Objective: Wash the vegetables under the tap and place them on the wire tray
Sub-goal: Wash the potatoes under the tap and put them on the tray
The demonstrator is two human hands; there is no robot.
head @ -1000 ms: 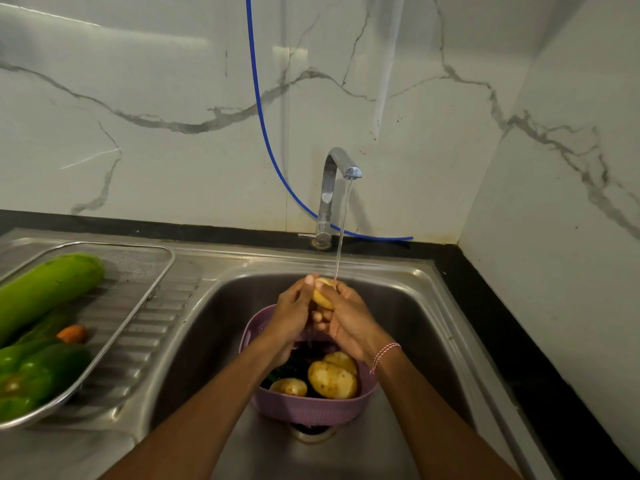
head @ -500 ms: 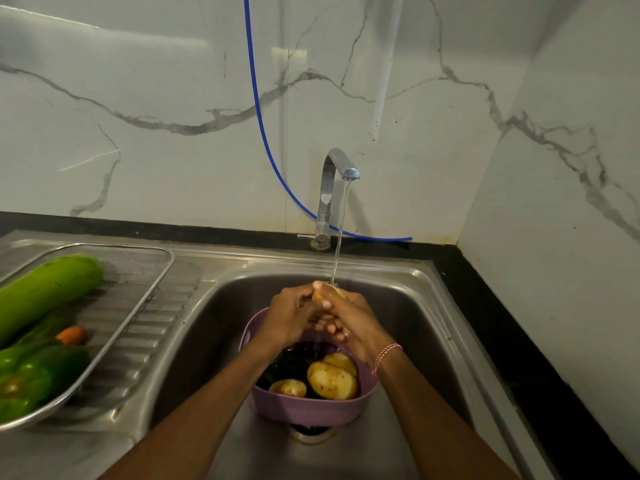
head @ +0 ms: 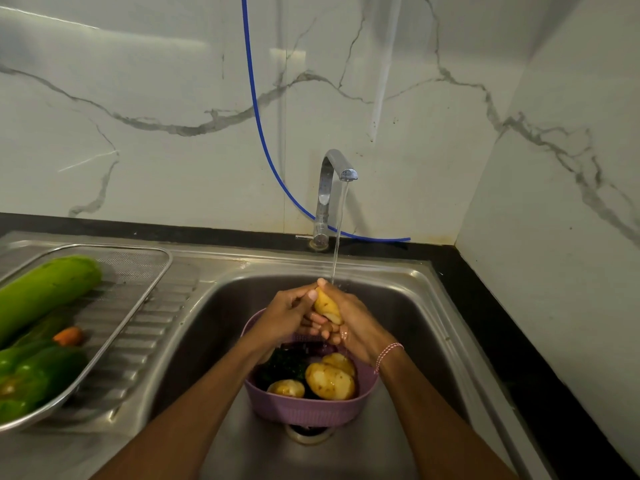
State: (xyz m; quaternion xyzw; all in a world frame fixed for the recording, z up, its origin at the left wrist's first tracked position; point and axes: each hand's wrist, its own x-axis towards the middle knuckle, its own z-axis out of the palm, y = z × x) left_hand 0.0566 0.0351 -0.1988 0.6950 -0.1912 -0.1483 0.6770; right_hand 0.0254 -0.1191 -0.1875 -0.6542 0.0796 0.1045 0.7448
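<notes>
Sink (head: 398, 292) mid-frame: my left grip (head: 280, 317) and right grip (head: 360, 327) clasp one potato (head: 327, 306), long axis near upright, top tilted left.

Home kitchen: steel sink (head: 433, 299), tap (head: 332, 188), marble wall (head: 156, 98).

Single head-worn view, wide-angle, looking forward and down into the sink (head: 427, 275) from close above. It faces the back wall (head: 138, 98) and tap (head: 327, 188). Both forearms (head: 194, 410) enter at the bottom edge.
</notes>
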